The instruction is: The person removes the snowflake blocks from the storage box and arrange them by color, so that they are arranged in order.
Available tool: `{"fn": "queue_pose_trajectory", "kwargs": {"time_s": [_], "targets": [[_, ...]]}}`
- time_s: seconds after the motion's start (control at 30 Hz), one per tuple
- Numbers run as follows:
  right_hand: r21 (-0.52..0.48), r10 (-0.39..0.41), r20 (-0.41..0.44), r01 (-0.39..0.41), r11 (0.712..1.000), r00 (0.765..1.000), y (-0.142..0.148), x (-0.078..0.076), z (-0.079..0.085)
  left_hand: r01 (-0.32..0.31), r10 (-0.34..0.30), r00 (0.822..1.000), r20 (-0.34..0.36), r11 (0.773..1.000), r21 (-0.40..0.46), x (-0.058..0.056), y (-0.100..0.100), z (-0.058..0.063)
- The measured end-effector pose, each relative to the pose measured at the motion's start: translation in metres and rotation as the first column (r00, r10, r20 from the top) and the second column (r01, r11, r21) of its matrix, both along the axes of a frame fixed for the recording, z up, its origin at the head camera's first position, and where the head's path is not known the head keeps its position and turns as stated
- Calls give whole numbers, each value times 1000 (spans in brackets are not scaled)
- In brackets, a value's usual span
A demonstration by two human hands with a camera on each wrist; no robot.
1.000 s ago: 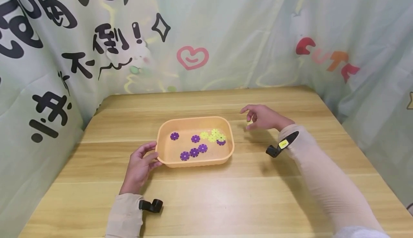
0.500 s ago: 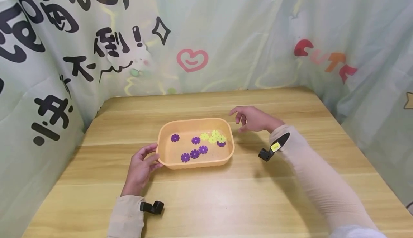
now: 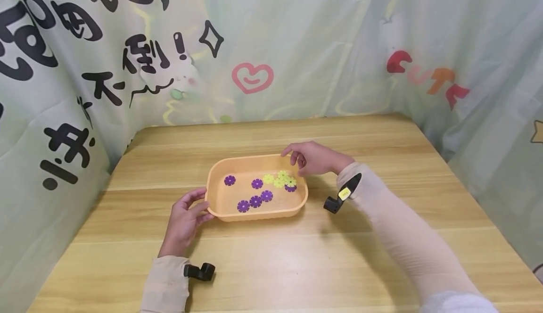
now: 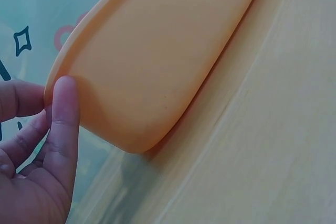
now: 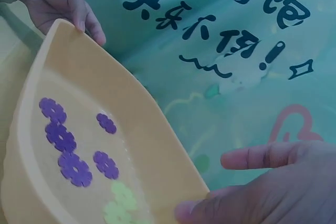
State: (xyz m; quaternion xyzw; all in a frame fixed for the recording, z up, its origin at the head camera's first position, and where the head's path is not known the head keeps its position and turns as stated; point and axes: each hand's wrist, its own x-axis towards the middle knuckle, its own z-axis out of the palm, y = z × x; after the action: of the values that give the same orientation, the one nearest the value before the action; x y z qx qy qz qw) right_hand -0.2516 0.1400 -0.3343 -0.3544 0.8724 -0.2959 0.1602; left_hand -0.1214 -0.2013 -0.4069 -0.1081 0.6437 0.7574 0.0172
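An orange plastic tray (image 3: 256,215) stands on the wooden table, with several purple notched plastic discs (image 3: 255,201) and several yellow ones (image 3: 278,182) inside. My left hand (image 3: 183,221) pinches the tray's left end; in the left wrist view its thumb (image 4: 65,108) presses against the outer wall. My right hand (image 3: 316,157) is at the tray's back right corner, index finger raised past the rim. In the right wrist view the right thumb (image 5: 191,211) overlaps the rim, apart from the index finger (image 5: 252,158). Its other fingers are hidden there, and I cannot tell whether they hold a disc.
The wooden table (image 3: 271,266) extends around the tray. A printed cloth curtain (image 3: 305,68) encloses its back and sides. Black wrist mounts sit on the left sleeve (image 3: 165,282) and the right sleeve (image 3: 403,228).
My right hand has moved left from beside the tray to its back right corner. A yellow bit visible at its fingers a second ago is out of sight. The left hand keeps its grip.
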Motion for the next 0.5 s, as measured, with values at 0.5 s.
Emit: {"fn": "queue_pose_trajectory", "kwargs": {"time_s": [0.5], "targets": [[83, 78, -57, -73, 994, 995, -41, -6, -18, 11, -11, 1000, 0, 1000, -11, 0, 0, -1]]}}
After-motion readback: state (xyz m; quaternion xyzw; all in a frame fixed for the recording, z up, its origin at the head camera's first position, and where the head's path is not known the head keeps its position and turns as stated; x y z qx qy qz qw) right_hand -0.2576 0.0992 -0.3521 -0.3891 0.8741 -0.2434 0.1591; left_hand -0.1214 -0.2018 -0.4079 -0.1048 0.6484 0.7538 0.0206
